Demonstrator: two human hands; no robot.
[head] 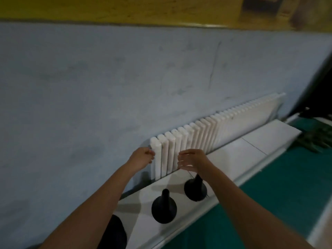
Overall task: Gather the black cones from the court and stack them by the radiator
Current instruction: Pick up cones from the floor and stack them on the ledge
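Here we are at the wall: my right hand (193, 161) hovers in the middle of the frame, fingers (181, 163) loosely spread and gripping nothing, right above the tip of the farther black rubber cone with its wide round base (195, 187). I judge it hangs there because that tip is the natural place to take the cone from. My left hand (142, 158) is up at the near end of the white ribbed radiator (206, 133), fingers curled in; whether they pinch anything, I cannot tell. The nearer black cone (163, 207) stands upright lower in the frame, apart from the first, both on the white tiled ledge (242, 155) that runs along the radiator's foot. So the cones are by the radiator, side by side, not yet stacked. A dark rounded shape (113, 232) peeks out under my left forearm at lower left; possibly a third cone, too hidden to say. No bin or box in sight here; the ledge alone carries them. Green court floor (260, 203) lies to the right.
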